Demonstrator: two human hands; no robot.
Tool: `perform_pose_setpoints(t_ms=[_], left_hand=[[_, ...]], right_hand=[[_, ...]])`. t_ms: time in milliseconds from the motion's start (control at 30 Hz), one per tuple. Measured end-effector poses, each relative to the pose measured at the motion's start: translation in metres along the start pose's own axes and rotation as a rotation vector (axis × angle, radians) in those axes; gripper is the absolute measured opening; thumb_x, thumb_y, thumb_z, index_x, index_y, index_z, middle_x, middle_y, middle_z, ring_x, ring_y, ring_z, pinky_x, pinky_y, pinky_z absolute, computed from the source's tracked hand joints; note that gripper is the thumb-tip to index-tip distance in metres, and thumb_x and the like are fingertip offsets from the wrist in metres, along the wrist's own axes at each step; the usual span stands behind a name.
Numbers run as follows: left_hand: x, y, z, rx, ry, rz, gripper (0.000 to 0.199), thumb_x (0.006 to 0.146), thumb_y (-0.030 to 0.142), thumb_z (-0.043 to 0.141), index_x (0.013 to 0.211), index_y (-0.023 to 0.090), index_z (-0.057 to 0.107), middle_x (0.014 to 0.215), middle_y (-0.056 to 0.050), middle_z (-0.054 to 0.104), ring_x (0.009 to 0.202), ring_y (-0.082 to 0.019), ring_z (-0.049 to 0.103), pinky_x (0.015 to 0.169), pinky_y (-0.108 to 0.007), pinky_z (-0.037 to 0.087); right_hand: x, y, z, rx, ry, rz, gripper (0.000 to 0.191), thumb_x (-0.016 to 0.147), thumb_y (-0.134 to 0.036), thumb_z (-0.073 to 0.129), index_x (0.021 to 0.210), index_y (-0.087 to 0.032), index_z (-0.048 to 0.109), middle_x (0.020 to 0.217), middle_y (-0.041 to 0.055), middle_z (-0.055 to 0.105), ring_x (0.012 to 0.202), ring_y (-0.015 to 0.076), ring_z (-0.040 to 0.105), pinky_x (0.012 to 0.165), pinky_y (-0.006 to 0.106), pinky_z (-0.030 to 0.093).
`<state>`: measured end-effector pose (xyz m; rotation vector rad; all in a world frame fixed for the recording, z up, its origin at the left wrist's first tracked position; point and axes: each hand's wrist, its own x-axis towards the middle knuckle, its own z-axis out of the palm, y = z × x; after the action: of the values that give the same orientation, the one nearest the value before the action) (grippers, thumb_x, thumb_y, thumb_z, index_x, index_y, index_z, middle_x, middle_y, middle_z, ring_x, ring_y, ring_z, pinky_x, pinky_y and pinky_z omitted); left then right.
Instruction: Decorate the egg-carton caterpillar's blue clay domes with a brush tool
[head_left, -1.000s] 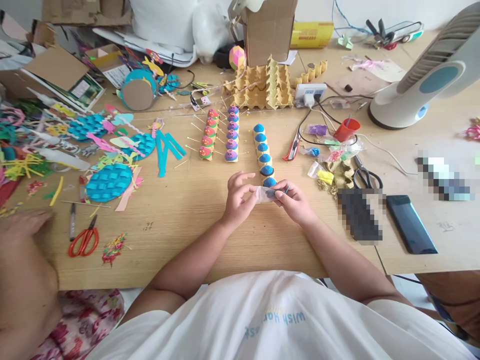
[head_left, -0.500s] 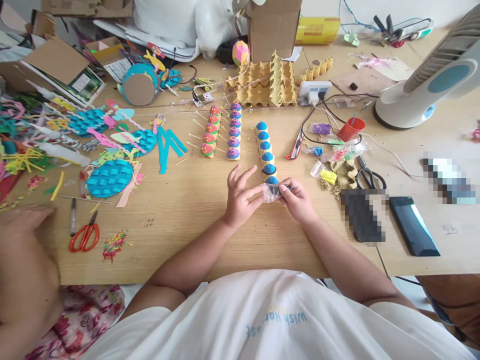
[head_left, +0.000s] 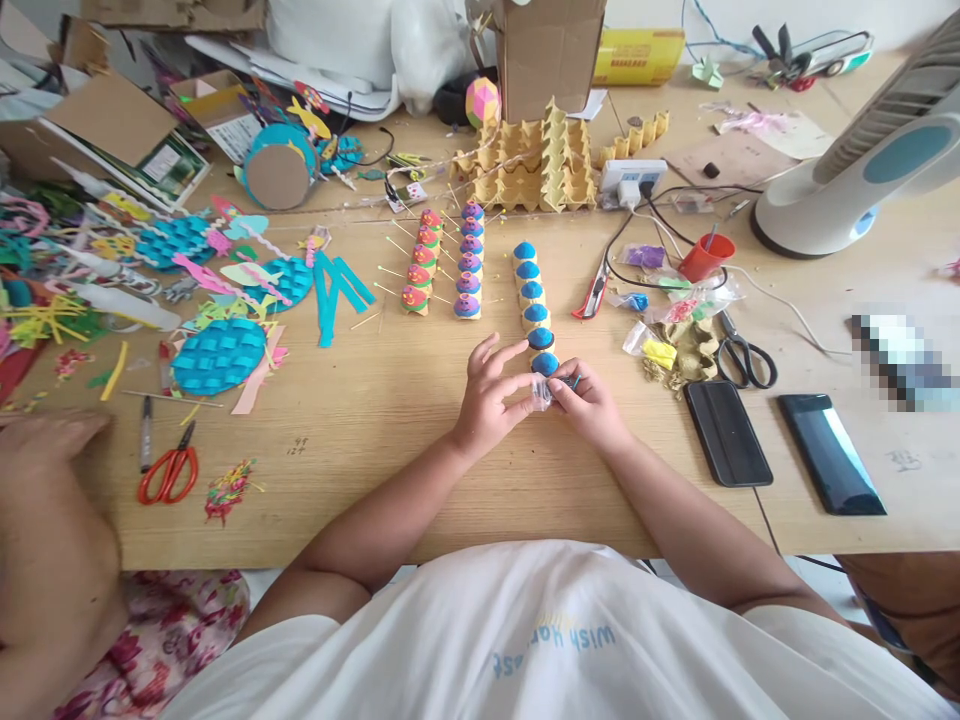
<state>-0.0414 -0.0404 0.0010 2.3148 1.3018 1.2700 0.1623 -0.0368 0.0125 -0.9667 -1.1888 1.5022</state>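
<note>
Between my hands is a small clear plastic bag (head_left: 541, 392) with something dark at its right end. My left hand (head_left: 486, 400) pinches the bag's left side with thumb and forefinger, other fingers raised. My right hand (head_left: 589, 402) is closed on its right end, and a thin dark bit sticks out by the fingers. Just beyond the hands runs an egg-carton strip with blue domes (head_left: 535, 313); one dome near its close end has a dark band. Farther left stand a purple-and-blue strip (head_left: 469, 262) and a red-and-green strip (head_left: 422, 262), both with thin sticks poking out.
Orange scissors (head_left: 171, 475), a marker and woven blue discs (head_left: 219, 357) lie left, near another person's arm (head_left: 56, 520). At right are black-handled scissors (head_left: 744, 358), two phones (head_left: 727, 433), clay packets, a red cup (head_left: 706, 257), a power strip and a fan (head_left: 847, 180).
The plastic bag is bunched up smaller between my fingers. My left hand has moved slightly right, closer to my right hand.
</note>
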Motion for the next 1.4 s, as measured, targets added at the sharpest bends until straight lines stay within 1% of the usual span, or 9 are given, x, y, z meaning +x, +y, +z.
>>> perform_pose_setpoints(t_ms=[133, 400, 567, 833, 1000, 1067, 1133, 1267, 1400], left_hand=[[-0.002, 0.004, 0.000, -0.024, 0.022, 0.024, 0.028, 0.102, 0.051, 0.072, 0.115, 0.029, 0.085, 0.136, -0.009, 0.078, 0.145, -0.029, 0.056, 0.128, -0.054, 0.042], [0.001, 0.003, -0.001, 0.008, 0.119, 0.151, 0.019, 0.105, 0.040, 0.069, 0.105, 0.027, 0.083, 0.118, -0.007, 0.081, 0.135, -0.026, 0.059, 0.120, -0.048, 0.048], [0.001, 0.002, -0.001, 0.031, 0.131, 0.167, 0.014, 0.101, 0.035, 0.075, 0.092, 0.027, 0.081, 0.108, -0.004, 0.082, 0.135, -0.028, 0.060, 0.117, -0.050, 0.050], [0.006, 0.006, -0.005, 0.064, 0.194, 0.284, 0.006, 0.101, 0.028, 0.074, 0.096, 0.025, 0.077, 0.106, -0.005, 0.080, 0.135, -0.027, 0.065, 0.114, -0.048, 0.055], [0.004, -0.001, -0.005, -0.088, 0.377, 0.014, 0.011, 0.107, 0.032, 0.067, 0.105, 0.024, 0.075, 0.110, -0.006, 0.076, 0.128, -0.023, 0.070, 0.116, -0.047, 0.056], [0.002, -0.005, -0.002, -0.232, 0.442, -0.106, 0.018, 0.110, 0.036, 0.062, 0.109, 0.023, 0.074, 0.115, -0.007, 0.076, 0.125, -0.022, 0.072, 0.113, -0.043, 0.058], [-0.001, -0.006, 0.004, -0.352, 0.376, -0.166, 0.027, 0.110, 0.044, 0.062, 0.124, 0.023, 0.071, 0.123, -0.010, 0.077, 0.121, -0.022, 0.075, 0.101, -0.037, 0.062], [-0.006, 0.005, 0.013, -0.495, 0.179, -0.169, 0.070, 0.094, 0.047, 0.086, 0.153, 0.025, 0.054, 0.131, -0.013, 0.078, 0.123, -0.024, 0.077, 0.091, -0.032, 0.061], [-0.006, 0.011, 0.018, -0.589, 0.159, -0.280, 0.062, 0.099, 0.044, 0.080, 0.150, 0.024, 0.052, 0.102, -0.004, 0.080, 0.093, -0.015, 0.078, 0.082, -0.028, 0.060]], right_hand=[[-0.001, -0.003, 0.002, 0.043, -0.031, 0.048, 0.057, 0.083, -0.069, 0.089, 0.090, -0.026, 0.052, 0.069, -0.0072, 0.062, 0.051, 0.0081, 0.047, 0.049, 0.024, 0.035], [-0.003, 0.000, 0.002, 0.051, -0.142, 0.114, 0.055, 0.087, -0.065, 0.088, 0.095, -0.026, 0.051, 0.069, -0.0083, 0.062, 0.051, 0.0081, 0.053, 0.050, 0.023, 0.037], [0.001, 0.003, 0.001, 0.123, -0.134, 0.134, 0.056, 0.081, -0.061, 0.094, 0.094, -0.025, 0.053, 0.071, -0.0091, 0.060, 0.051, 0.0066, 0.052, 0.049, 0.022, 0.037], [0.000, -0.002, 0.003, 0.125, -0.057, 0.156, 0.051, 0.074, -0.051, 0.097, 0.093, -0.025, 0.057, 0.067, -0.0081, 0.063, 0.051, 0.0077, 0.050, 0.048, 0.022, 0.035], [0.003, -0.012, -0.001, 0.117, 0.205, 0.057, 0.046, 0.075, -0.042, 0.094, 0.100, -0.026, 0.059, 0.067, -0.0089, 0.063, 0.053, 0.0082, 0.050, 0.051, 0.022, 0.033], [0.005, -0.014, -0.003, 0.172, 0.216, 0.065, 0.053, 0.073, -0.045, 0.095, 0.108, -0.028, 0.059, 0.069, -0.0092, 0.064, 0.055, 0.0089, 0.050, 0.052, 0.023, 0.031], [0.005, -0.014, -0.002, 0.185, 0.175, 0.086, 0.057, 0.072, -0.049, 0.097, 0.112, -0.028, 0.061, 0.074, -0.0075, 0.067, 0.058, 0.0093, 0.052, 0.054, 0.023, 0.034], [0.000, -0.009, 0.003, 0.097, 0.070, 0.066, 0.055, 0.076, -0.058, 0.097, 0.113, -0.029, 0.069, 0.095, -0.0017, 0.075, 0.074, 0.0123, 0.059, 0.069, 0.028, 0.048], [-0.003, -0.003, 0.004, -0.013, -0.001, -0.003, 0.051, 0.082, -0.062, 0.092, 0.117, -0.029, 0.074, 0.111, 0.0032, 0.077, 0.093, 0.0176, 0.067, 0.084, 0.033, 0.055]])
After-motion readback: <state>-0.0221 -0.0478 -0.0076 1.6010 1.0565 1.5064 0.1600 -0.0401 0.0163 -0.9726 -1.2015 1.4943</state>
